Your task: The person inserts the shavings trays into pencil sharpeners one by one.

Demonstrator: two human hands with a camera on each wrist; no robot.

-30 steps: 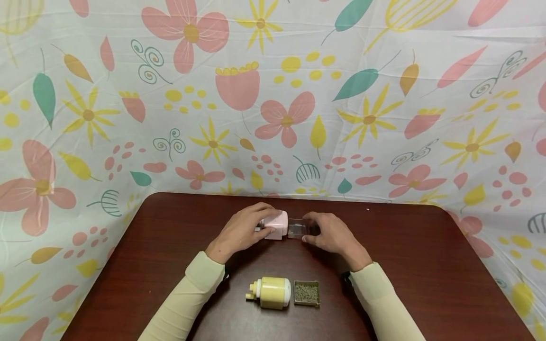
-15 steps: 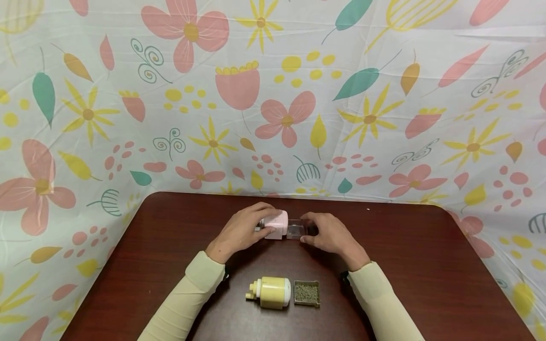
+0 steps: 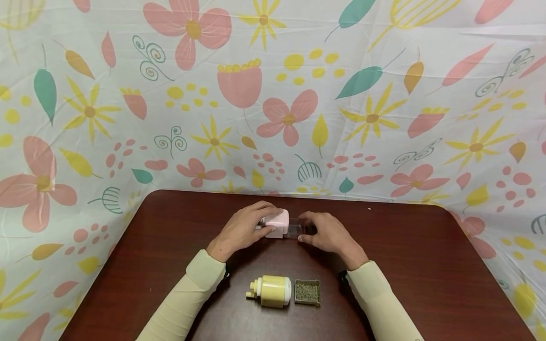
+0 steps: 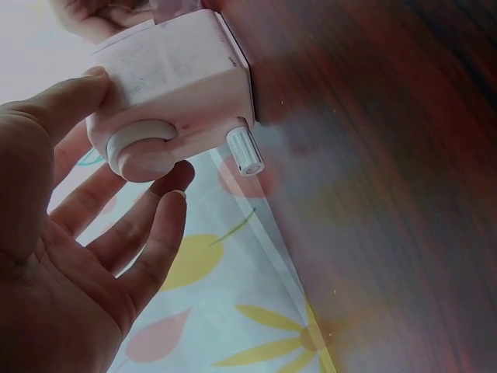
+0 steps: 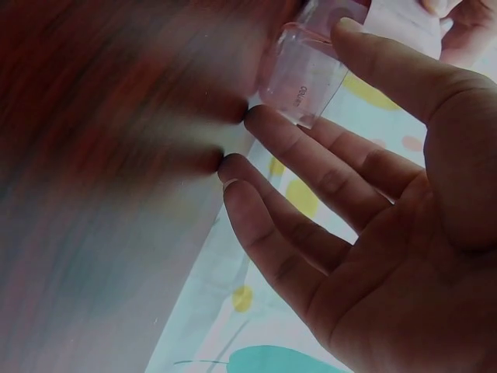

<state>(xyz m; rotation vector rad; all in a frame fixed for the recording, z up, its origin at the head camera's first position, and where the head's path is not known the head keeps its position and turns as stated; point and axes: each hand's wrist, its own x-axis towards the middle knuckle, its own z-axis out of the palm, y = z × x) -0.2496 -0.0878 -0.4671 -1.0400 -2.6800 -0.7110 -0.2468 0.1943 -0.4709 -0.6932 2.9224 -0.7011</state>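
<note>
In the head view, my left hand point(image 3: 244, 230) holds a pink crank pencil sharpener point(image 3: 279, 224) near the back of the table. Thumb and fingers lie on opposite sides of its body; the left wrist view shows its round crank hub point(image 4: 144, 151) and small ribbed handle point(image 4: 246, 151). From the sharpener's right end juts a clear plastic drawer point(image 3: 292, 229), partly inside the body. My right hand point(image 3: 329, 233) pinches the drawer's outer end between thumb and fingers. Up close in the right wrist view, the clear drawer point(image 5: 301, 78) has dark lettering on it.
Nearer the front of the dark wooden table point(image 3: 384, 232) lies a yellow crank sharpener point(image 3: 274, 291). Right beside it is a small drawer point(image 3: 306, 303) full of shavings. A flower-patterned cloth point(image 3: 273, 94) hangs behind the table and along its sides.
My right hand has moved slightly left, sliding the clear drawer further into the pink sharpener. My left hand keeps its hold on the body. The yellow sharpener and its drawer stay put.
</note>
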